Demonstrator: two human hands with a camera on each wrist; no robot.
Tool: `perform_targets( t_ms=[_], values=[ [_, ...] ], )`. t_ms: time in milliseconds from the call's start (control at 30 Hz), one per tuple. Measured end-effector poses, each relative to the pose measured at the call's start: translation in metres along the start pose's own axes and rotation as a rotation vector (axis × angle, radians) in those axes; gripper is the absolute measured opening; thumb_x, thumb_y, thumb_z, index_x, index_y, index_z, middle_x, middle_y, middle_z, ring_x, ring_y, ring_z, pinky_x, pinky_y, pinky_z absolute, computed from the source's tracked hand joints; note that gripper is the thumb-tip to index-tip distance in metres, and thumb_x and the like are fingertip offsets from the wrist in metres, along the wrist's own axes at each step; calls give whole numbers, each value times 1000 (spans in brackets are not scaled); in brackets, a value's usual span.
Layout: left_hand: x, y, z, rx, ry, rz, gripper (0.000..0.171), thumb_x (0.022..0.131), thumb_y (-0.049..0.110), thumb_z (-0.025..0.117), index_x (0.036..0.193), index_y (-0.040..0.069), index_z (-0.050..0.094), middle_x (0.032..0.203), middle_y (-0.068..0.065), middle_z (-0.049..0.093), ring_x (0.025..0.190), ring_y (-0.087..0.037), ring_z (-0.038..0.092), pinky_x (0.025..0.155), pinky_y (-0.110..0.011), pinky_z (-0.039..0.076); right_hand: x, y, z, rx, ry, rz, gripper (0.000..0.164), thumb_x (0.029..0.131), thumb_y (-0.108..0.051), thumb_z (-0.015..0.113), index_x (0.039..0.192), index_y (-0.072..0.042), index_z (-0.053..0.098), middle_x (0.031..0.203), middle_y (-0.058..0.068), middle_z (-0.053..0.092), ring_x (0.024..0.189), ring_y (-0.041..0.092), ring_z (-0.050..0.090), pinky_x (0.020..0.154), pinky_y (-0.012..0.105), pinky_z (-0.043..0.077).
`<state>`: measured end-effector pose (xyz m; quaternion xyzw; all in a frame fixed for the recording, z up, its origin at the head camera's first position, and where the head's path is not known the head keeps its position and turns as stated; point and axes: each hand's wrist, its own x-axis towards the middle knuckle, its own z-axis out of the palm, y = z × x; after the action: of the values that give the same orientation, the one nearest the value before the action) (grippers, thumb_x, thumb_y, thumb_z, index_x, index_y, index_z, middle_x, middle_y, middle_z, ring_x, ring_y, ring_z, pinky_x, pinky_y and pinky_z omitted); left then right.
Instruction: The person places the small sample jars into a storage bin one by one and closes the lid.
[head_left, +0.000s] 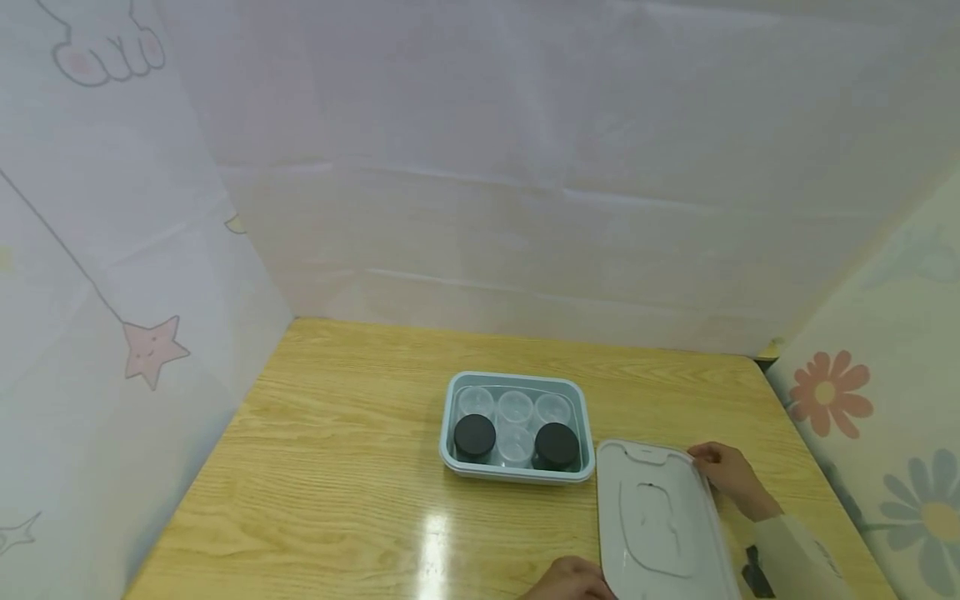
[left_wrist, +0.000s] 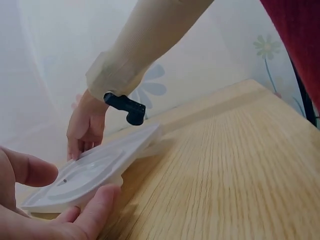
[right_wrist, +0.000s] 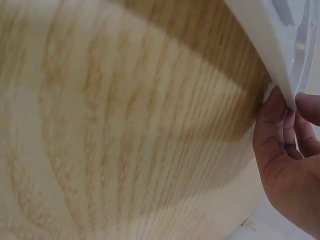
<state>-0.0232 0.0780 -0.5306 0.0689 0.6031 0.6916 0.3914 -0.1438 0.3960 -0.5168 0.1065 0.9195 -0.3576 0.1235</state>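
A pale grey-white plastic lid [head_left: 656,521] with a raised panel lies at the front right of the table. My right hand [head_left: 729,477] pinches its right edge near the far corner; in the right wrist view, the thumb and fingers [right_wrist: 272,125] meet on the lid's rim. At the left near edge is my left hand [head_left: 572,578]. Its fingers [left_wrist: 97,207] touch that edge, while the thumb stands apart from them in the left wrist view. Part of the lid slants up off the table there. Left of the lid stands a light blue box [head_left: 517,477], lidless.
Inside the box are two black-capped jars [head_left: 475,437] and several clear round containers [head_left: 515,407]. A wooden table [head_left: 337,442] carries everything. Patterned cloth walls [head_left: 480,258] bound its back and sides. A black camera [left_wrist: 127,107] is strapped to the right wrist.
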Motion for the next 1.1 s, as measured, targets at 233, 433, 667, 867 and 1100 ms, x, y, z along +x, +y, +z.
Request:
perform_targets(
  t_ms=[233,433,667,867,1100],
  values=[
    [-1,2,0,-126,137,-92,10,84,1,57,94,2,59,86,-9,68,76,-9,66,73,-22,55,-4,0,-3,90,-88,1,36,96,-9,45,121,17,48,110,27,59,89,17,60,71,34,53],
    [-6,5,-2,-127,130,-62,6,84,5,59,89,6,57,81,-6,70,69,-6,63,67,-17,52,-8,-5,-7,154,-141,-33,39,99,-11,41,125,18,46,112,25,59,88,15,61,73,36,55],
    [-9,11,-5,-151,76,7,5,87,3,56,89,8,57,88,-23,70,73,-12,67,68,-20,54,-8,-14,-16,171,-153,-72,37,100,-11,41,123,18,47,108,20,61,84,13,60,72,35,55],
    [-10,16,-6,-164,7,21,4,89,7,57,91,9,58,95,-29,69,79,-15,69,68,-20,54,-10,-21,-28,177,-169,-79,37,101,-13,41,123,16,47,108,16,61,84,11,60,73,34,55],
    [-13,28,-5,-160,-54,31,7,91,10,57,97,7,59,101,-30,67,77,-9,68,66,-16,53,-16,-27,-40,197,-183,-98,38,101,-15,42,123,15,48,106,9,62,83,9,60,72,34,55]
  ],
)
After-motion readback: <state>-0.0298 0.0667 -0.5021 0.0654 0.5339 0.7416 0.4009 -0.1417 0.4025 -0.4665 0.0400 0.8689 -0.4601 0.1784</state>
